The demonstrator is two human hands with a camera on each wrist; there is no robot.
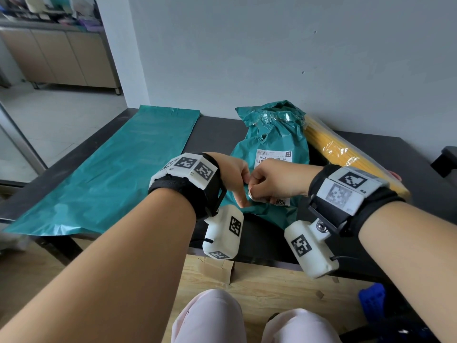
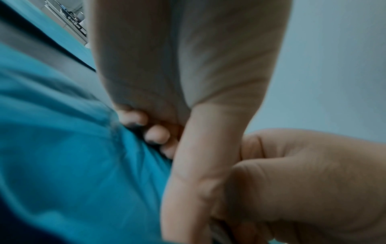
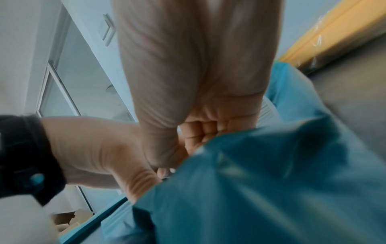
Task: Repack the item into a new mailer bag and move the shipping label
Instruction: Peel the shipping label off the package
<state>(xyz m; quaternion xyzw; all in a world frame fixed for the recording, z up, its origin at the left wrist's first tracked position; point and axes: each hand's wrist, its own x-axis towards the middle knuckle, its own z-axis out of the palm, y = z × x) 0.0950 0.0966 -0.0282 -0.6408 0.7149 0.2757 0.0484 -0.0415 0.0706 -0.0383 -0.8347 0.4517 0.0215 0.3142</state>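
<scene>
The old teal mailer bag (image 1: pixel 272 134), stuffed and crumpled, lies on the dark table (image 1: pixel 217 134) with a white shipping label (image 1: pixel 273 158) on top. Both hands meet at the label's near left corner. My right hand (image 1: pixel 262 186) is curled and pinches that corner, which looks lifted off the film. My left hand (image 1: pixel 235 179) holds the bag beside it, fingers (image 2: pixel 156 133) curled into the teal film (image 2: pixel 73 148) and the thumb pressing down. The new teal mailer bag (image 1: pixel 111 174) lies flat and empty on the left. From the right wrist, my curled right hand (image 3: pixel 194 137) sits above the bag (image 3: pixel 261 181).
A long yellow pack in clear wrap (image 1: pixel 346 157) lies along the old bag's right side, against the wall. A black object (image 1: pixel 447 162) stands at the far right. Cardboard scraps (image 1: pixel 215 268) and a blue thing (image 1: pixel 371 300) are on the wooden floor below the table's near edge.
</scene>
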